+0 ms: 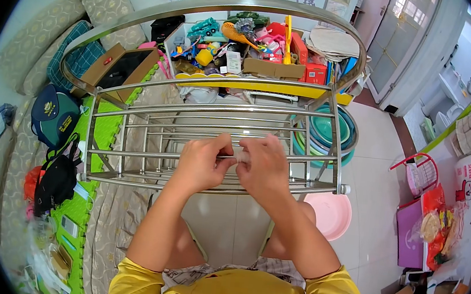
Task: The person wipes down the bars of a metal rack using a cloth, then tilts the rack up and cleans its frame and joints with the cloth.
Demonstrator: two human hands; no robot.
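Observation:
A stainless-steel rack point(193, 108) with a curved top bar and several rails lies across in front of me. Above its near rails, my left hand point(205, 158) is closed in a pinch, thumb against fingers. My right hand point(265, 164) is closed close beside it, its fingertips around a small whitish, translucent piece point(242, 157). The fingers hide most of that piece, so its kind is unclear. Whether the left fingertips also grip it, or something else, I cannot make out. A white plastic foot point(346, 189) caps the rack's right near corner.
Behind the rack stands a box heaped with toys point(235, 43). Stacked basins point(326, 131) and a pink basin point(329, 214) sit on the right-hand floor. A patterned sofa point(25, 125), a green foam mat point(76, 210) and a black bag point(56, 185) line the left.

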